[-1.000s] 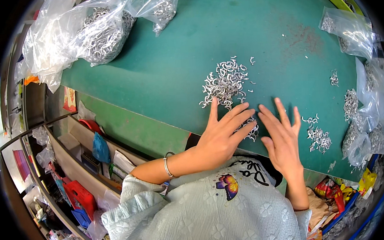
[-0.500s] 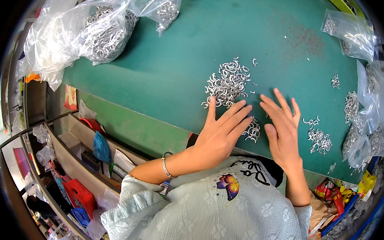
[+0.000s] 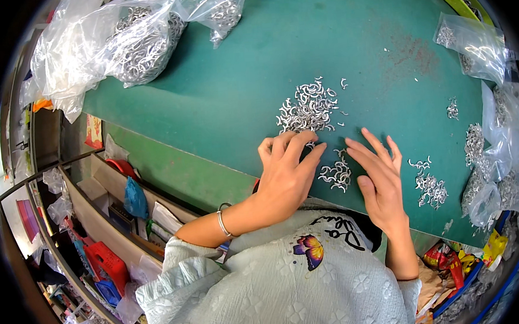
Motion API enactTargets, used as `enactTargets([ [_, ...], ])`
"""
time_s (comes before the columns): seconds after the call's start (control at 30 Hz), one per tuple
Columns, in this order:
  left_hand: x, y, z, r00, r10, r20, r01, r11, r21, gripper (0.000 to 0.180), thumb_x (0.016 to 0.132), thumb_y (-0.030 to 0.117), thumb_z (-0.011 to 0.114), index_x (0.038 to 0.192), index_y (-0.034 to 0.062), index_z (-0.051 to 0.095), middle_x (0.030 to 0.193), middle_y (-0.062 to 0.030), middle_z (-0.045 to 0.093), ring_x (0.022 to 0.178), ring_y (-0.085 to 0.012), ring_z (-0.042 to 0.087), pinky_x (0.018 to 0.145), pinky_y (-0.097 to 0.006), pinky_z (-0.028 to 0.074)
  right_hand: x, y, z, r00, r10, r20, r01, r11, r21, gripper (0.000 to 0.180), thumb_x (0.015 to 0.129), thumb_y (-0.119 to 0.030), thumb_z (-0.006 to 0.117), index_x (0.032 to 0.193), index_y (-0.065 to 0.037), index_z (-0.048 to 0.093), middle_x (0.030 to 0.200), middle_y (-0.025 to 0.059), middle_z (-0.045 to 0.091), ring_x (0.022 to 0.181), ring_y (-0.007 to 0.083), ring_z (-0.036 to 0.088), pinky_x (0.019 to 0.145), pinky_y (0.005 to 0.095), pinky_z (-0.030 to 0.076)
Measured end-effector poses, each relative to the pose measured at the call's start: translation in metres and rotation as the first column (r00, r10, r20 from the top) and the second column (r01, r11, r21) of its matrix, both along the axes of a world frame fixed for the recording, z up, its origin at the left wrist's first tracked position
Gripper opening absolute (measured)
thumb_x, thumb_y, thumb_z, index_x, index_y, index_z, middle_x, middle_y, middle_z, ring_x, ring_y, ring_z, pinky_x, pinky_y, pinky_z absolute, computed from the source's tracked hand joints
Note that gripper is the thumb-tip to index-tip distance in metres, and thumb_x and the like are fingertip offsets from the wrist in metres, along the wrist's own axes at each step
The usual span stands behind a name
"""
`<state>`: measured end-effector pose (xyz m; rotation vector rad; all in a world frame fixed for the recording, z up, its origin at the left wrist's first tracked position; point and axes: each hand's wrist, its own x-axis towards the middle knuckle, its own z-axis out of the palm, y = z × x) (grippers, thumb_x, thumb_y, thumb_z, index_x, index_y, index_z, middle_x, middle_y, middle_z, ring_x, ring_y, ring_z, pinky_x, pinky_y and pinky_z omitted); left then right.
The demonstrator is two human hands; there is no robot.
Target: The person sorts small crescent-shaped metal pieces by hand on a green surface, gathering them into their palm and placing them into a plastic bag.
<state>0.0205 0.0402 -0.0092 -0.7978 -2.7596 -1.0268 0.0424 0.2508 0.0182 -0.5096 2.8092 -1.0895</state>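
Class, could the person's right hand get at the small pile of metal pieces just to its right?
Probably yes: the right hand looks open, and only green tabletop shows between it and that pile.

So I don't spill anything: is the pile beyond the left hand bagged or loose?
Loose: curved metal pieces lie bare on the green tabletop.

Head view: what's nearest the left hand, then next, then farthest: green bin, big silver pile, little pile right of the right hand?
1. Big silver pile: just beyond the left hand.
2. Little pile: right of the right hand.
3. Green bin: top right corner.
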Motion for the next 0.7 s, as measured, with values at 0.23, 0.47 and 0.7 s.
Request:
enactTargets([
  [0.23,0.002,0.000,-0.003,0.999,-0.047,-0.025,0.047,0.999,0.012,0.041,0.071,0.000,0.066,0.112,0.0041,0.065,0.121,-0.0094,0.052,0.108,-0.0288,0.048,0.088,-0.047,0.031,0.009,-0.001,0.012,0.973,0.160,0.167,-0.167,0.985,0.030,0.046,0.083,-0.018,0.067,0.124,0.000,0.060,0.139,0.0110,0.054,0.139,0.0311,0.039,0.114,0.0625,0.014],
  [0.47,0.003,0.004,0.004,0.999,-0.044,0.015,0.043,0.999,0.033,0.037,0.075,-0.002,0.066,0.111,0.0079,0.067,0.117,-0.0083,0.055,0.107,-0.0291,0.049,0.089,-0.044,0.031,-0.017,-0.018,-0.001,0.997,0.079,-0.007,-0.077,0.988,0.134,0.053,0.082,-0.016,0.068,0.131,0.000,0.054,0.145,0.0097,0.047,0.143,0.0310,0.032,0.114,0.0607,0.015],
  [0.7,0.000,-0.005,-0.001,1.000,0.004,0.012,-0.004,1.000,0.021,0.036,0.076,-0.002,0.067,0.111,0.0080,0.067,0.115,-0.0079,0.056,0.107,-0.0286,0.050,0.089,-0.043,0.032,0.007,-0.001,0.017,0.979,0.119,0.168,-0.157,0.959,0.235,0.051,0.080,-0.019,0.070,0.126,-0.001,0.058,0.144,0.0075,0.049,0.143,0.0296,0.032,0.115,0.0622,0.013],
])
